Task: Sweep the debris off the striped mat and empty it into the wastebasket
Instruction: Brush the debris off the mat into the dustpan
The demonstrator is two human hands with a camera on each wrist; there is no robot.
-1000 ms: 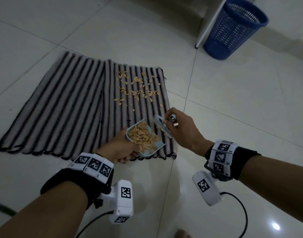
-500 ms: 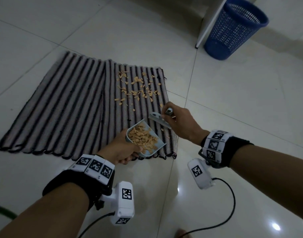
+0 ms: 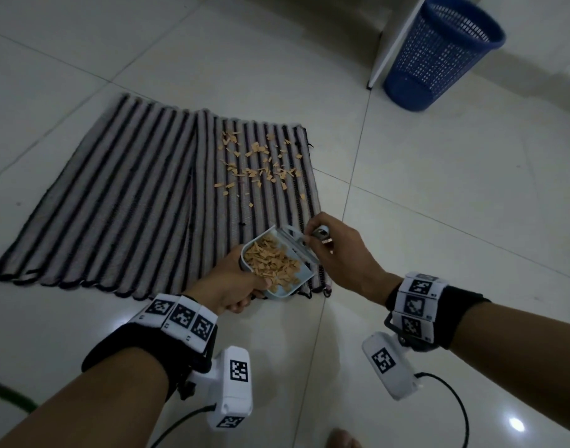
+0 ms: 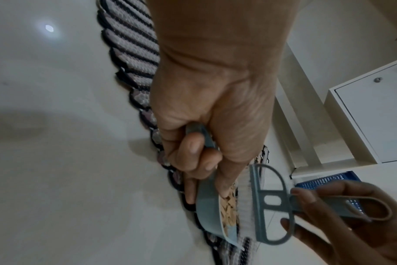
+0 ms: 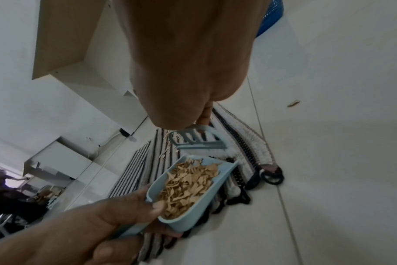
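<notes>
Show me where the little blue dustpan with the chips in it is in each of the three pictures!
Head view: the dustpan sits low in the middle, gripped by the left hand.
Left wrist view: dustpan seen edge-on, lower middle, below the fist.
Right wrist view: dustpan at lower centre, full of tan chips.
Shared landmark: the brush beside its mouth, in all three.

A white cabinet (image 4: pixel 372 114) stands on the pale tiled floor (image 3: pixel 454 176).

Open tiled floor (image 3: pixel 438 221) lies between the striped mat (image 3: pixel 115 205) and the blue wastebasket (image 3: pixel 438 53) — only a white cabinet panel (image 3: pixel 396 40) stands just beside the basket's left side.
</notes>
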